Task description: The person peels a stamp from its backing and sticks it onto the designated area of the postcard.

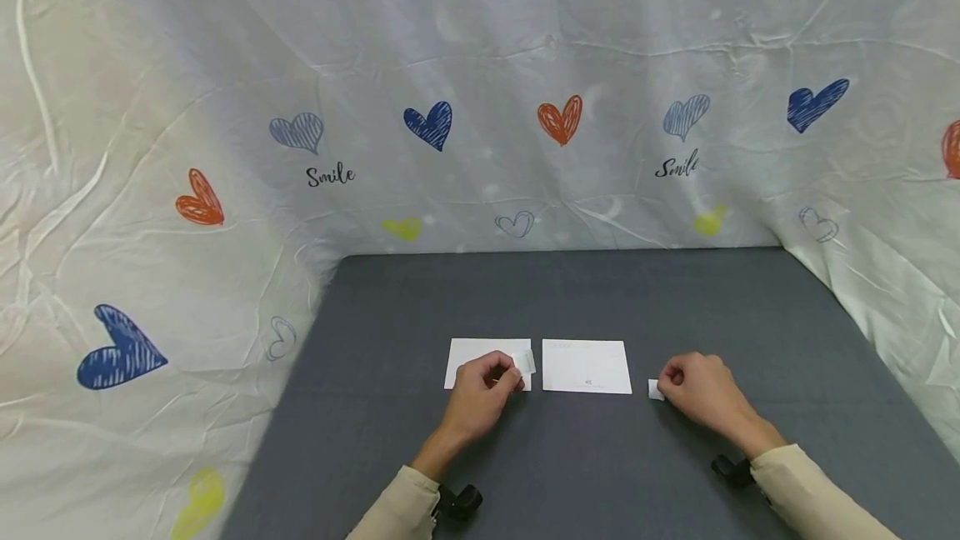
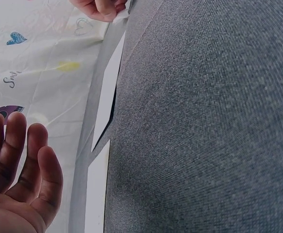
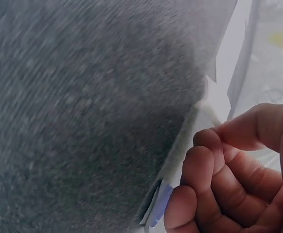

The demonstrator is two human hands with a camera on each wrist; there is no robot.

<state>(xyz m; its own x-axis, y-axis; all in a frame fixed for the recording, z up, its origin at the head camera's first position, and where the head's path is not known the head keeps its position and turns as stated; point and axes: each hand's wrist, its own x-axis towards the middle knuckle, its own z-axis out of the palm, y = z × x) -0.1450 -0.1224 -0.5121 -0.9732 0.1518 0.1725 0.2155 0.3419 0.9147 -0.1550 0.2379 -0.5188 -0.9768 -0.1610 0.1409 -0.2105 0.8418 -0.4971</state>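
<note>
Two white rectangular cards lie side by side on the grey table, a left card (image 1: 471, 350) and a right card (image 1: 587, 367). Above the left card, my left hand (image 1: 480, 394) pinches a small pale, partly see-through sticker-like piece (image 1: 524, 362). A dark purple printed patch (image 2: 8, 111) shows at that hand's fingertips in the left wrist view. To the right of the cards, my right hand (image 1: 705, 394) pinches a small white slip of paper (image 1: 656, 390) between thumb and forefinger. The right wrist view shows this slip (image 3: 215, 99) with its edge bent.
The grey cloth-covered table (image 1: 420, 298) meets a white curtain (image 1: 480, 165) printed with hearts at its back and sides. A small white and blue-violet item (image 3: 160, 206) lies below the right fingers in the right wrist view; its kind is unclear.
</note>
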